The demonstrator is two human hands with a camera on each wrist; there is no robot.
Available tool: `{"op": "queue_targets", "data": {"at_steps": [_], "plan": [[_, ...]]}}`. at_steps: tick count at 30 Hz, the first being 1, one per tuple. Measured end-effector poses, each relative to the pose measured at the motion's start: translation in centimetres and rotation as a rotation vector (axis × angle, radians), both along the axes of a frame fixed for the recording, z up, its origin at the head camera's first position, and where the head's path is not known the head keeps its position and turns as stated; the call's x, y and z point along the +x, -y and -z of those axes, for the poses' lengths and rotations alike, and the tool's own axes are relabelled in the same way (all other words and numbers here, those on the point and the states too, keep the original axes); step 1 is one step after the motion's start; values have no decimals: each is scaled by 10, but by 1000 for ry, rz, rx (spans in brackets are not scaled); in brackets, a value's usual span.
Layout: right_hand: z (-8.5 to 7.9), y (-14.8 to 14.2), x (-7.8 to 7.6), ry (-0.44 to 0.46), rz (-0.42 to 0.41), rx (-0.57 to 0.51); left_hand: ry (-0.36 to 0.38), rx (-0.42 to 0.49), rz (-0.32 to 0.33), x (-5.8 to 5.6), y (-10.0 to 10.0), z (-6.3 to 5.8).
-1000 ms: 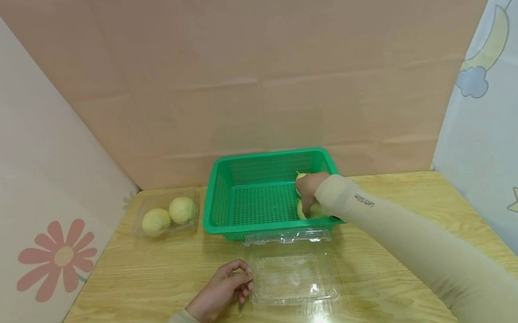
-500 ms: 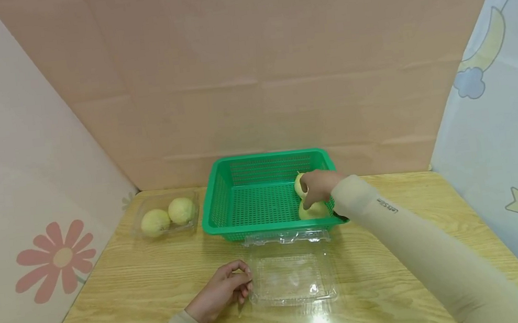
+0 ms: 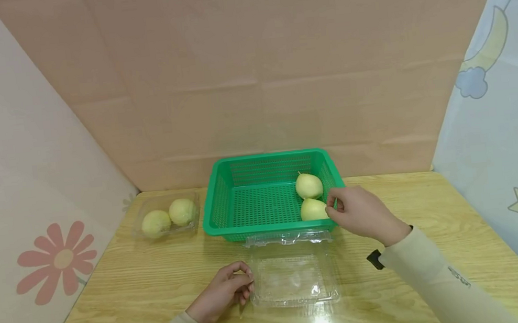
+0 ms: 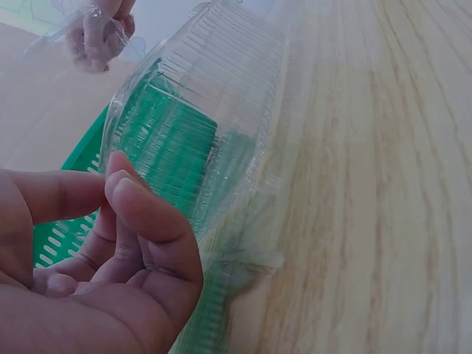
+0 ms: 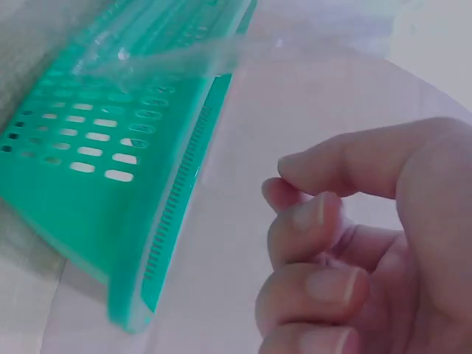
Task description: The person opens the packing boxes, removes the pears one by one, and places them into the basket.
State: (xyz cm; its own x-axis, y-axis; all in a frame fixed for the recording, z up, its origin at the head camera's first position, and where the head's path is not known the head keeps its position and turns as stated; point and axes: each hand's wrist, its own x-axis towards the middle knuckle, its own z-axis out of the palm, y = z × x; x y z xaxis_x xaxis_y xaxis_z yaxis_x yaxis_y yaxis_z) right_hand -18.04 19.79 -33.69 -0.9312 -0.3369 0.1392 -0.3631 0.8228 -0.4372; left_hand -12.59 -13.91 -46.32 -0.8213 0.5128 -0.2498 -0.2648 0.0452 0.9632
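My left hand (image 3: 222, 290) pinches the left rim of a clear plastic clamshell box (image 3: 295, 279), which stands open on the table before the basket. In the left wrist view, thumb and forefinger of the left hand (image 4: 125, 243) meet at the thin rim. My right hand (image 3: 364, 211) is raised by the right front corner of the green basket (image 3: 213, 224), fingers loosely curled around nothing. The right wrist view shows the right hand (image 5: 346, 243) apart from the basket wall (image 5: 81, 214). Two yellow-green pears, a rear pear (image 3: 309, 185) and a front pear (image 3: 313, 209), lie at the basket's right end.
Another clear plastic box (image 3: 198, 226) with two yellow-green pears (image 3: 156, 223) sits at the back left of the wooden table (image 3: 395, 284). A brown backdrop (image 3: 250, 78) rises behind the basket. Patterned panels flank the table on both sides.
My right hand has left the pears in the basket and moved right and toward me, uncovering both. The left hand and the clear box have stayed in place.
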Motion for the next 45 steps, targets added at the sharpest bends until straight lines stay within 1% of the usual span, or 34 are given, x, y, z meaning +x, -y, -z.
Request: {"op": "queue_targets", "data": {"at_steps": [3,6,10,13,19,23,27,31,34,36,39,42,45], "plan": [[1,-6,17,-13,6,7,1,-1,-1,1,0,0],[4,-8,31,-3,-13,15,0,2,-5,1,0,0],[12,-6,44,33,-46,28,-4,9,-8,1,-1,0],[23,-3,51,61,-39,46,-7,13,-7,0,-2,-1],[47,2,53,119,38,37,-9,9,-7,-1,-1,0],[57,4,52,149,82,29,-6,9,-3,0,-1,0],[64,4,50,183,95,3,-2,4,2,0,-1,0],[69,3,48,194,103,-24,-3,2,7,-1,-4,0],[72,1,46,208,88,-59,-10,1,17,-2,-6,1],[74,-1,46,240,67,-95,-16,2,24,-1,-8,1],[74,-4,46,316,45,-171,-20,10,33,0,-11,1],[75,-7,47,408,57,-254,-24,21,41,1,-13,1],[77,-9,46,498,92,-318,-28,23,52,2,-14,2]]}}
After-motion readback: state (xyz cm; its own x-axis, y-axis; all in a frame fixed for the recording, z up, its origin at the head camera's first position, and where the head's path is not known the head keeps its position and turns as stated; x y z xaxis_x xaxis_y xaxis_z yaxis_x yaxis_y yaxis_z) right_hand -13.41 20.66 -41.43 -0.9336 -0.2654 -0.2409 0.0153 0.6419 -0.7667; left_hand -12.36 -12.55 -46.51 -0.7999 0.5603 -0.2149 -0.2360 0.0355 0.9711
